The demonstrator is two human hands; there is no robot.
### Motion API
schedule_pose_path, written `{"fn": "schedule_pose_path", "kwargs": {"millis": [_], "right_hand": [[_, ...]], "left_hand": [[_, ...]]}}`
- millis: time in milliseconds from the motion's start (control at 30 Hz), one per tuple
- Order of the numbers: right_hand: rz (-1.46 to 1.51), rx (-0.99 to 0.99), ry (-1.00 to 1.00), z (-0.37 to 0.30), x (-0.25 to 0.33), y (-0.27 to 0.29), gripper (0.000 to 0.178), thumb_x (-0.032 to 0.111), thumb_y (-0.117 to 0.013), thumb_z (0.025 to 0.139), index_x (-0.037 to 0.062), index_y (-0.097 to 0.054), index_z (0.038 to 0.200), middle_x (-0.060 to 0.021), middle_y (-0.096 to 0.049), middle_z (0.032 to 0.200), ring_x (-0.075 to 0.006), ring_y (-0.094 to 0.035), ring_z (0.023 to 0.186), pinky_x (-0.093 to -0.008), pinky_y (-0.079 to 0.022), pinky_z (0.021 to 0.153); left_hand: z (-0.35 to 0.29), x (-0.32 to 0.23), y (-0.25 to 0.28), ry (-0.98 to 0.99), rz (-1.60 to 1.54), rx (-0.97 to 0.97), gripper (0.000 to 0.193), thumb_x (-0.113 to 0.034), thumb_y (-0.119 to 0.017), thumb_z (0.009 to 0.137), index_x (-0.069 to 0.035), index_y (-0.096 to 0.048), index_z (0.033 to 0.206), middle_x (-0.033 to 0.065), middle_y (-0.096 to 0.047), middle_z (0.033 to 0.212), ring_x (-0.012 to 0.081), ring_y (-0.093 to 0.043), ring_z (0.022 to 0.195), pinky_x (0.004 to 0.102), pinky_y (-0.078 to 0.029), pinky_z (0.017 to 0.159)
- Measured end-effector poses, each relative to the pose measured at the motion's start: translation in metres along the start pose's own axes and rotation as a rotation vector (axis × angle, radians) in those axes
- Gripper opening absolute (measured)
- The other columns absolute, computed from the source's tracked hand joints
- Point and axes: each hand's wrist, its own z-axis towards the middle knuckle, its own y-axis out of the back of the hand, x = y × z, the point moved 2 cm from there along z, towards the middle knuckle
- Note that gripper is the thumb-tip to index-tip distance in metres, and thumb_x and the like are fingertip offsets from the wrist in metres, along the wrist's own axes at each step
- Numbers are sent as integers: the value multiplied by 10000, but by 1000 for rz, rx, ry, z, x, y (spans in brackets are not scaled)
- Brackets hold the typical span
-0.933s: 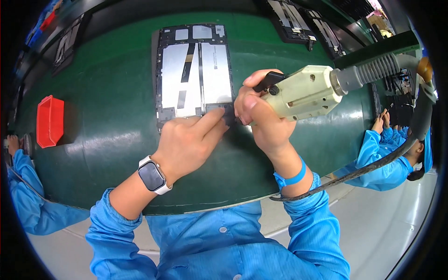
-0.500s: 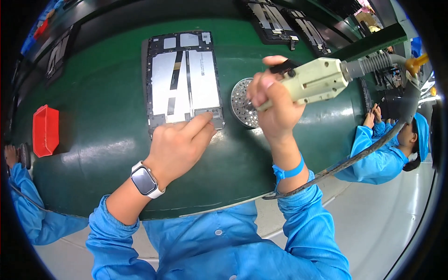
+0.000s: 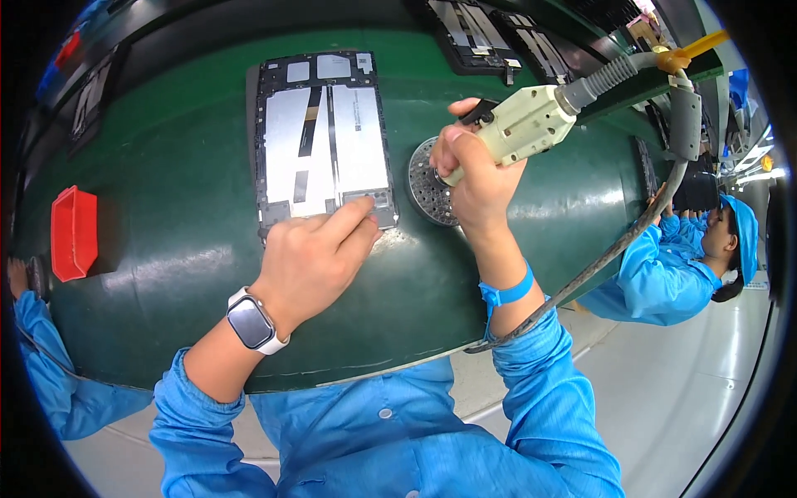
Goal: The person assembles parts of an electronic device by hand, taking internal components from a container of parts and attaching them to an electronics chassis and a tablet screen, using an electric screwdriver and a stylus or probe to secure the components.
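Note:
An opened tablet (image 3: 364, 149) lies on the bench with its long side running away from me, silver inside and black round the frame. My left hand (image 3: 311, 253) rests over its near end, the index finger stretched onto the near right corner and the thumb hidden. My right hand (image 3: 480, 178) is wrapped round a pale green electric screwdriver (image 3: 527, 124), which slants down to the left. Its tip is mostly hidden by my fingers, over a round metal screw tray (image 3: 434, 207) full of holes. I cannot tell whether the tip touches the tray.
The bench has a green mat (image 3: 183, 315). A red bin (image 3: 75, 232) stands at left. More opened tablets (image 3: 473, 37) lie at the far right, another (image 3: 95, 100) at far left. The screwdriver's cable (image 3: 618, 249) hangs at right. A co-worker (image 3: 664, 257) sits at right; another's sleeve (image 3: 54, 357) shows left.
The screwdriver and my right hand have moved slightly left, and the cable has swung left with them. My left hand stays on the tablet's near end. The whole view has shifted a little.

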Motion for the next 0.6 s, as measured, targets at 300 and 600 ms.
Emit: {"fn": "schedule_pose_path", "kwargs": {"millis": [300,600], "right_hand": [[-2,0,12,-2,0,0,228,-56,-640,811,-56,-567,1027,-44,-567,688,-107,-529,500,-263,-440,481],[-3,15,23,-6,0,-2,222,-67,-632,813,-67,-570,1027,-42,-565,691,-101,-522,490,-262,-434,472]], "left_hand": [[-2,2,3,-9,18,12,146,-177,-749,805,-69,-695,887,35,-692,1059,159,-655,602,310,-507,495],[-6,10,15,-5,-5,42,171,-186,-800,769,-91,-718,885,27,-709,1048,170,-673,630,306,-522,515]]}}
